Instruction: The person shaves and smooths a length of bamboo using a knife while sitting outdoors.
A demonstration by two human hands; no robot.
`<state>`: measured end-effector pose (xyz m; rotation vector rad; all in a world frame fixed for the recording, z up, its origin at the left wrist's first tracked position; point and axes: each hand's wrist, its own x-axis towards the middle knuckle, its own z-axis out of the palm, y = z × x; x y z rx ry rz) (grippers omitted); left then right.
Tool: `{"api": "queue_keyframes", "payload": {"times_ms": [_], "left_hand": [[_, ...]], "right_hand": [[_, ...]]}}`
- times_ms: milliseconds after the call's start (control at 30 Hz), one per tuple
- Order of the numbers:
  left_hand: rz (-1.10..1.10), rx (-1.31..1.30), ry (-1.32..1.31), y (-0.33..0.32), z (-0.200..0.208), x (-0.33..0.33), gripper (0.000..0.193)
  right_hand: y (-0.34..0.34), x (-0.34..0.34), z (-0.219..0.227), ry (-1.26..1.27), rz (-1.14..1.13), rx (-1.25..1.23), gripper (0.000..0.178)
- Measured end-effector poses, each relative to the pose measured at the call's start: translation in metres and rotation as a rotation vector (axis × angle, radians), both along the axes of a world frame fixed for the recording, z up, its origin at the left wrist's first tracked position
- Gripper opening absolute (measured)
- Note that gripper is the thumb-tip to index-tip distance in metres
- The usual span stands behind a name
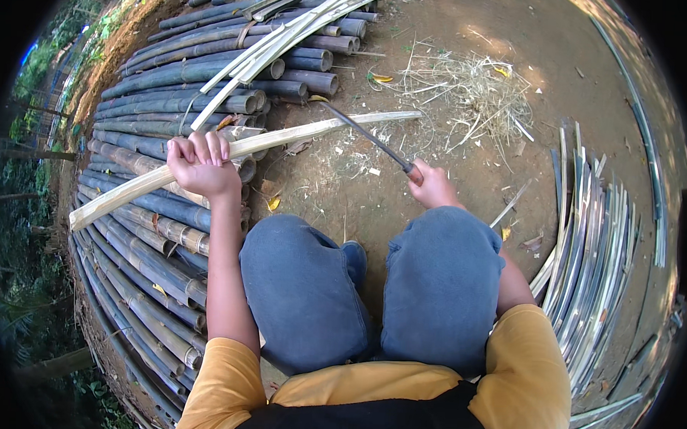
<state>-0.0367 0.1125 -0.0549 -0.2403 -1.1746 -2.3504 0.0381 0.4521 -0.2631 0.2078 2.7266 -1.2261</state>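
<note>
My left hand [205, 164] is closed round a long pale split bamboo strip [274, 139], which slants from the lower left up to the right across the bamboo pile. In front of my right knee, my right hand [434, 186] grips the brown handle of a knife [372, 139]. The knife's long dark blade points up and left, and its tip lies close to the strip's upper edge. Whether blade and strip touch, I cannot tell.
Stacked bamboo poles [182, 73] fill the left side, with pale split strips [289, 39] lying on top. A heap of thin shavings [476, 102] covers the dirt ahead. Bundled split strips [592, 253] lie on the right. My bent knees [303, 289] are in the middle.
</note>
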Motion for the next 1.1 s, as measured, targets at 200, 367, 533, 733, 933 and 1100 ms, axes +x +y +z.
{"api": "queue_keyframes", "payload": {"times_ms": [200, 367, 533, 733, 933, 1100], "left_hand": [[0.048, -0.016, -0.036, -0.002, -0.003, -0.012, 0.041], [0.074, -0.035, -0.061, -0.024, -0.01, -0.015, 0.04], [0.13, -0.058, -0.1, -0.01, -0.006, -0.022, 0.04], [0.151, -0.045, -0.132, -0.024, -0.011, -0.021, 0.039], [0.173, -0.03, -0.165, -0.013, -0.01, -0.026, 0.038], [0.187, -0.08, -0.137, -0.025, -0.011, -0.023, 0.039]], "right_hand": [[0.013, -0.008, -0.074, -0.054, -0.252, -0.032, 0.014], [-0.003, -0.013, -0.037, -0.114, -0.079, 0.071, 0.019], [0.016, -0.028, -0.078, -0.094, -0.207, 0.122, 0.016], [0.011, -0.033, -0.048, -0.078, 0.044, 0.179, 0.014], [0.052, -0.059, -0.101, -0.22, -0.218, 0.151, 0.017], [0.036, -0.047, -0.089, -0.11, 0.043, 0.133, 0.017]]}}
